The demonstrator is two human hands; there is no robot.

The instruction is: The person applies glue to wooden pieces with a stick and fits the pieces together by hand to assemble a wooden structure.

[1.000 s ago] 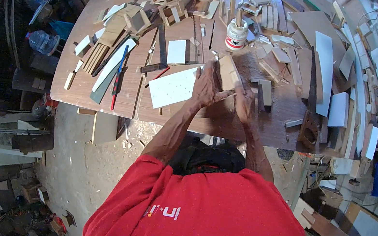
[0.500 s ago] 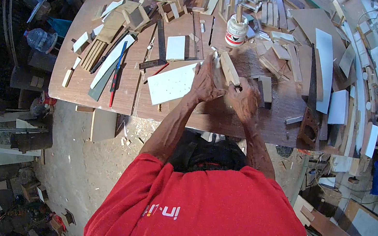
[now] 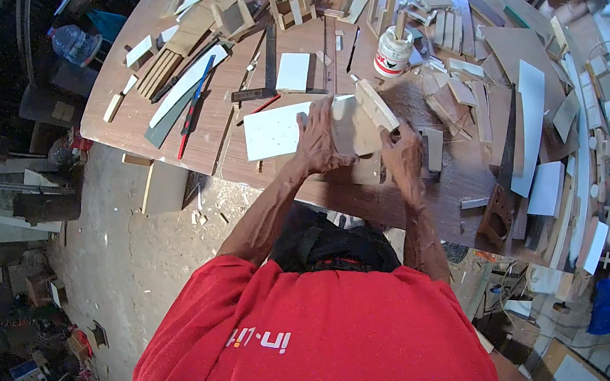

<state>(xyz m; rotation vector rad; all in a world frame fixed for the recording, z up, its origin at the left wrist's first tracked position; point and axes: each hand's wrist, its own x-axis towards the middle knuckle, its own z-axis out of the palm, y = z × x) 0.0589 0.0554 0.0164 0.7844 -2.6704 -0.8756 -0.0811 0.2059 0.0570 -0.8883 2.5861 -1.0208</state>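
A narrow light wooden strip (image 3: 377,107) stands on edge beside a flat light-brown wood panel (image 3: 354,128); whether they are joined I cannot tell. My right hand (image 3: 404,158) pinches the strip's near end between thumb and fingers. To the left, my left hand (image 3: 318,141) has its fingers stretched out and its thumb apart, over the edge of a white board (image 3: 270,132) dotted with small marks and beside the panel. Its palm side is hidden. Beyond the strip stands a white glue jar (image 3: 393,52) with a stick in it.
A steel square (image 3: 267,66), a red pencil (image 3: 258,109) and a white block (image 3: 293,71) lie left of my hands. Farther left are wooden boxes and strips. At the right lie a handsaw (image 3: 498,211), white panels (image 3: 528,121) and wood offcuts (image 3: 458,91). The table's near edge runs before me.
My left hand has drawn away from the strip and spread its fingers, uncovering the panel. My right hand still grips the strip's near end. The whole view has shifted slightly.
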